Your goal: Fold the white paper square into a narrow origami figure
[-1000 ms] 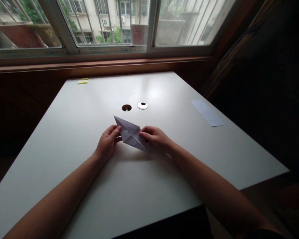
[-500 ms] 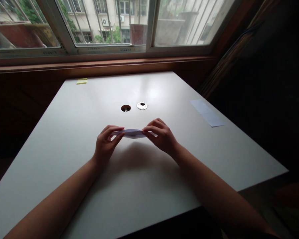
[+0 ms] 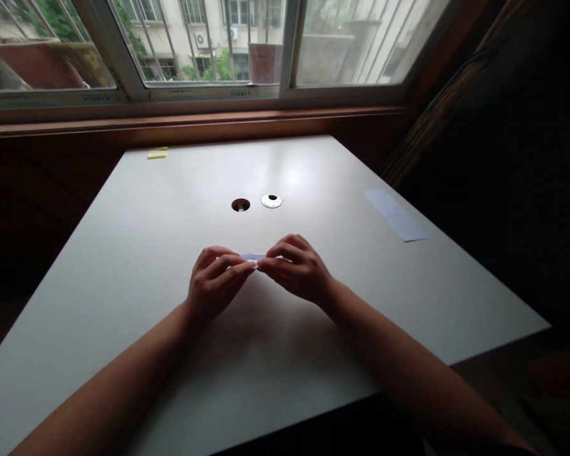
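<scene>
A small piece of folded white paper is pinched between my two hands, a little above the table. My left hand grips its left part, with the thumb at the near edge and the fingers behind. From the other side my right hand holds the right part in the same way. Both thumb tips nearly meet at the middle of the near edge. Most of the paper is hidden by my fingers, so its full shape cannot be made out.
The white table has a round cable hole, with a white ring-shaped cover beside it. A flat paper sheet lies near the right edge. Yellow sticky notes lie at the far left corner. Beyond is a window.
My hands have come closer together and slightly nearer to me. The thumbs have moved to the middle of the paper's near edge, and less of the paper shows.
</scene>
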Tool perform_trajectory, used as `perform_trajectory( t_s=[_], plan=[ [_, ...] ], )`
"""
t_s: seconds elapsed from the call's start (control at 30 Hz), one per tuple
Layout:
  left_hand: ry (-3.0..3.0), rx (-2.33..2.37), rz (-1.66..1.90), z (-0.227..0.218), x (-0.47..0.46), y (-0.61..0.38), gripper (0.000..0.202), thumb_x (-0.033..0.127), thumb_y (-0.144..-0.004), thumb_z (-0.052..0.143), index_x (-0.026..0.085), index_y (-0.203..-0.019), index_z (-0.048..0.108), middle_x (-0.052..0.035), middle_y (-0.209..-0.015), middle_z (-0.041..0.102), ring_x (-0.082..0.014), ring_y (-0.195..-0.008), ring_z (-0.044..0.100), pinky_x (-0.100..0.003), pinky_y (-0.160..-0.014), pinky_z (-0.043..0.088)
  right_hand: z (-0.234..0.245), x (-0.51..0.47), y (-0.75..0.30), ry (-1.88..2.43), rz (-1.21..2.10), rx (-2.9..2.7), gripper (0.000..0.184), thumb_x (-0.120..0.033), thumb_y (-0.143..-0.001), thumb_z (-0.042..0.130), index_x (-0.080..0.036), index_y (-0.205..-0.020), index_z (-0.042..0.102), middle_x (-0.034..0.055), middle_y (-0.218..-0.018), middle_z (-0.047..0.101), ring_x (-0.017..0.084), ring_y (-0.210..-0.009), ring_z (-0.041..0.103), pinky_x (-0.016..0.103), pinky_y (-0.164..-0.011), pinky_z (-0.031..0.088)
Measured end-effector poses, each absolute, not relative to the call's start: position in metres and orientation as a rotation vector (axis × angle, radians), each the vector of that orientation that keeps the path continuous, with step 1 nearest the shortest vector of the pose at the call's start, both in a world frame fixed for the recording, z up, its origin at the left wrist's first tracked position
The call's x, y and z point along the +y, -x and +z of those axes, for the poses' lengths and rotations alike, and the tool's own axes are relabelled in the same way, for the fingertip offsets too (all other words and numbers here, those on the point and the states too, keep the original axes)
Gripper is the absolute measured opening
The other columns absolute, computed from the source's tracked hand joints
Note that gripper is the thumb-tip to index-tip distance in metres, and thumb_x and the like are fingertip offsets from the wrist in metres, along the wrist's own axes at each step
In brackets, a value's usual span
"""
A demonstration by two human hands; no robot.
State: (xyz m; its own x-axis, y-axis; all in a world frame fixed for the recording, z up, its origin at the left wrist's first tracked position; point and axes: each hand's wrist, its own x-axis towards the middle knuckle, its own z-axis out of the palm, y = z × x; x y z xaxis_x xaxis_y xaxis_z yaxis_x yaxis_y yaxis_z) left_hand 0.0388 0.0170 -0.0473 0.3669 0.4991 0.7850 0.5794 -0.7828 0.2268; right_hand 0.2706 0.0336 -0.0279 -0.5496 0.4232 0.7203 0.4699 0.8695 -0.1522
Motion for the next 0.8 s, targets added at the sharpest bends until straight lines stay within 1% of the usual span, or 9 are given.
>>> perform_trajectory(
  t_s=[0.17,0.33,0.47,0.57,0.67,0.8],
  plan=[
    [2.474,-0.928,-1.432,-0.042,0.015,-0.041,0.040,0.012,-0.077,0.078,0.032,-0.110,0.069,0.0011,-0.092,0.073,-0.0178,-0.090,0.062,-0.034,-0.081,0.054,-0.025,0.031,-0.270,0.595,-0.134,-2.201,0.015,-0.023,-0.088,0.068,-0.026,-0.102,0.068,0.0002,-0.086,0.069,0.016,-0.084,0.057,0.034,-0.075,0.043],
    [2.442,-0.875,-1.459,-0.037,0.011,-0.041,0.042,0.008,-0.073,0.079,0.030,-0.108,0.070,0.0011,-0.088,0.073,-0.0183,-0.087,0.062,-0.034,-0.076,0.055,-0.024,0.031,-0.272,0.563,-0.149,-2.200,0.016,-0.021,-0.087,0.069,-0.027,-0.101,0.067,-0.0011,-0.085,0.070,0.016,-0.082,0.058,0.034,-0.077,0.045],
    [2.405,-0.917,-1.474,-0.037,0.012,-0.038,0.036,0.010,-0.076,0.078,0.030,-0.105,0.070,0.0005,-0.087,0.072,-0.0183,-0.086,0.062,-0.035,-0.076,0.055,-0.022,0.034,-0.279,0.579,-0.177,-2.189,0.017,-0.019,-0.085,0.071,-0.026,-0.099,0.067,-0.0007,-0.084,0.070,0.016,-0.082,0.058,0.035,-0.077,0.046],
    [2.379,-0.957,-1.494,-0.038,0.014,-0.035,0.036,0.010,-0.075,0.079,0.030,-0.104,0.071,0.0000,-0.088,0.072,-0.0187,-0.087,0.061,-0.035,-0.076,0.055,-0.019,0.038,-0.286,0.602,-0.202,-2.188,0.016,-0.018,-0.085,0.071,-0.026,-0.098,0.068,0.0000,-0.084,0.070,0.017,-0.081,0.059,0.035,-0.076,0.046],
    [2.354,-0.997,-1.511,-0.038,0.016,-0.033,0.036,0.010,-0.075,0.079,0.029,-0.104,0.072,-0.0004,-0.088,0.073,-0.0189,-0.086,0.061,-0.035,-0.075,0.054,-0.017,0.041,-0.293,0.635,-0.222,-2.181,0.016,-0.018,-0.085,0.070,-0.026,-0.099,0.068,0.0007,-0.085,0.070,0.017,-0.082,0.059,0.035,-0.076,0.046],
    [2.338,-1.037,-1.517,-0.037,0.018,-0.032,0.030,0.014,-0.078,0.077,0.030,-0.102,0.072,-0.0006,-0.088,0.072,-0.0187,-0.085,0.061,-0.035,-0.075,0.053,-0.016,0.045,-0.301,0.682,-0.246,-2.177,0.016,-0.019,-0.086,0.070,-0.026,-0.100,0.068,0.0014,-0.087,0.070,0.017,-0.083,0.059,0.035,-0.077,0.047]
  ],
)
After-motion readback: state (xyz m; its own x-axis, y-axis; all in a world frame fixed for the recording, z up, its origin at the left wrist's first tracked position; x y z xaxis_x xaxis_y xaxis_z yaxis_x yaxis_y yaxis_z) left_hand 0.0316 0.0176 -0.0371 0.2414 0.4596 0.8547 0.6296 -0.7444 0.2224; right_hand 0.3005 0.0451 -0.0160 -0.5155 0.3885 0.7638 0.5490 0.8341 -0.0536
